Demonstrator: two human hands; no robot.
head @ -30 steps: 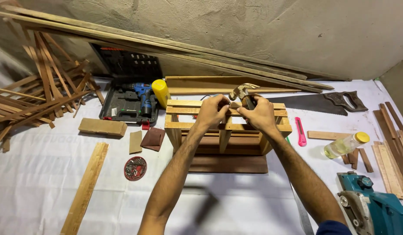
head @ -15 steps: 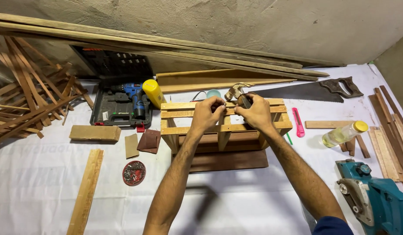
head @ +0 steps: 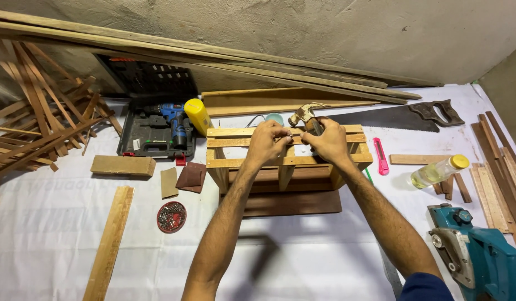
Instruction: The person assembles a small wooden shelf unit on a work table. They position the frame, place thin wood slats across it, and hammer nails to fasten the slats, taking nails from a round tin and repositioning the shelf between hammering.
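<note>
Centre of frame: a slatted wooden crate [head: 235, 147] stands on the white-covered table [head: 302, 262]. The left hand [head: 266, 144] rests on its upper slat, fingers [head: 280, 132] pinched narrow on something too small to identify. The right hand [head: 327, 142] is closed around the handle of a claw hammer [head: 305, 114], whose head rises just above the crate's far edge. A round tin of nails [head: 171, 216] lies lower left.

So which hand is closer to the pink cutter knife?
The right hand. It sits on the wooden crate just left of the pink cutter knife, gripping the hammer. The left hand is farther away, beyond the right hand.
</note>
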